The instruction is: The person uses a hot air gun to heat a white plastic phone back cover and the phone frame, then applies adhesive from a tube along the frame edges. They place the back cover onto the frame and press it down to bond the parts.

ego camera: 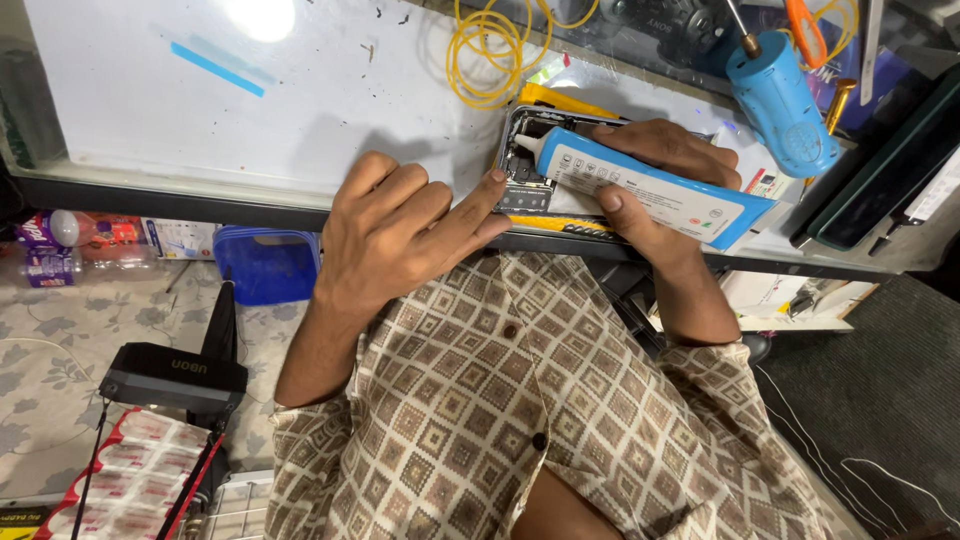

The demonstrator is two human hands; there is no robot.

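blue-and-white glue tube (650, 190) is clamped in right hand (665, 185) fingers; opened phone's metal frame (525, 160) is steadied by left hand (400, 235), fingers spread on the white counter (300, 110)

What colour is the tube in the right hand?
The tube is white and blue, seen in the head view.

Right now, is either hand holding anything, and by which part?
The right hand holds a blue-and-white glue tube around its middle. The left hand holds nothing; its fingertips press the opened phone.
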